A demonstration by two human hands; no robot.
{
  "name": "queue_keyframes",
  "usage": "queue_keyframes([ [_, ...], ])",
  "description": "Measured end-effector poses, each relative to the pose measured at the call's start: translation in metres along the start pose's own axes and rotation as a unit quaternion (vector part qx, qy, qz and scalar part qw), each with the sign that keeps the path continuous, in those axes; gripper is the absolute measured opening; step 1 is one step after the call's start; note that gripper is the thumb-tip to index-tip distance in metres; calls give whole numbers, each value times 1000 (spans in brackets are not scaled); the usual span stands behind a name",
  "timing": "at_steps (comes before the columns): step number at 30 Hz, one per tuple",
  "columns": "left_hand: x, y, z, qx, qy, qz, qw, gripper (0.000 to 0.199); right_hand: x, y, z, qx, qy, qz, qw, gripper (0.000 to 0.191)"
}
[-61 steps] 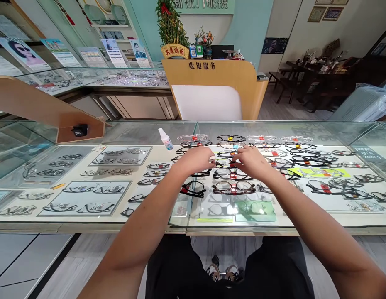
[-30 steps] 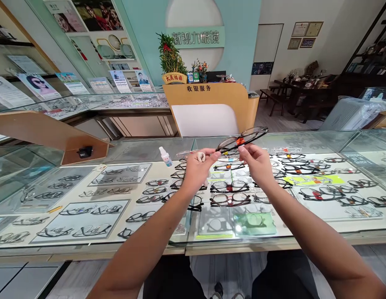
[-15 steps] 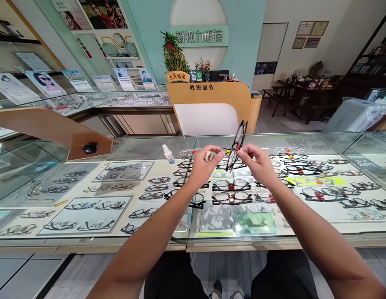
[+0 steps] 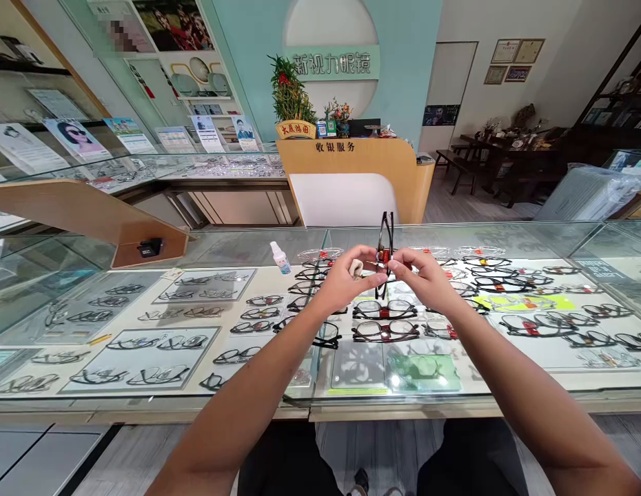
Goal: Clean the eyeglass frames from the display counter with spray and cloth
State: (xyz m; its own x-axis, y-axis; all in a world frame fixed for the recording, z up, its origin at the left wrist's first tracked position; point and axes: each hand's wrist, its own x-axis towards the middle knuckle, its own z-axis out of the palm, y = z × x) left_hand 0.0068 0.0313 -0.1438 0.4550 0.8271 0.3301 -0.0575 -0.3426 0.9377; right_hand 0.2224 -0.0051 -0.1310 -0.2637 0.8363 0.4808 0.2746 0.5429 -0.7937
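Note:
A pair of dark-framed eyeglasses (image 4: 386, 231) with a red tag at its middle is held upright, edge-on, above the glass counter. My right hand (image 4: 424, 277) pinches the frame near the red tag with thumb and fingertips. On the other side, my left hand (image 4: 341, 282) is closed around a small crumpled beige cloth (image 4: 355, 269). Its thumb and index finger reach the eyeglasses, but whether they grip the frame or press the cloth to it is hidden. Below lie rows of eyeglasses, among them a dark pair (image 4: 385, 331) with a red tag.
A white spray bottle (image 4: 280, 257) stands on the counter left of my hands. Trays of eyeglasses (image 4: 139, 355) lie at the left, more frames (image 4: 545, 322) at the right. A wooden mirror stand (image 4: 93, 213) is at far left; a cash desk (image 4: 346, 162) stands beyond.
The eyeglasses have turned from a tilt to nearly upright and shifted slightly left. My left hand has moved right and my right hand a little left, bringing them closer together.

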Motion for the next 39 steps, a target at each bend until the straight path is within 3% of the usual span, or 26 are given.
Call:
queue_keyframes([
  [5, 1, -2, 0, 1, 16, 7, 1000, 59, 1, -3, -2, -7, 31, 1, 1000, 41],
  [8, 1, -2, 0, 7, 44, 18, 999, 57, 1, -2, -3, -11, 71, 35, 997, 41],
  [12, 2, -4, 0, 22, 68, 25, 997, 56, 0, 7, -11, -82, 184, 63, 977, 37],
  [15, 1, -5, -1, 58, 67, 33, 996, 49, 3, 11, -20, -151, 285, 35, 946, 29],
  [18, -2, -5, 0, 117, 47, 34, 991, 45, 5, 10, -24, -180, 337, -17, 924, 33],
  [23, -5, -1, 6, 157, 18, 31, 987, 45, 4, 14, -14, -230, 284, -74, 928, 71],
  [26, -5, 0, 8, 150, 24, 35, 988, 44, 4, 19, -8, -263, 259, -96, 924, 84],
  [39, -4, -5, 7, 126, 62, 40, 989, 41, 3, 15, -10, -316, 220, -88, 919, 70],
])
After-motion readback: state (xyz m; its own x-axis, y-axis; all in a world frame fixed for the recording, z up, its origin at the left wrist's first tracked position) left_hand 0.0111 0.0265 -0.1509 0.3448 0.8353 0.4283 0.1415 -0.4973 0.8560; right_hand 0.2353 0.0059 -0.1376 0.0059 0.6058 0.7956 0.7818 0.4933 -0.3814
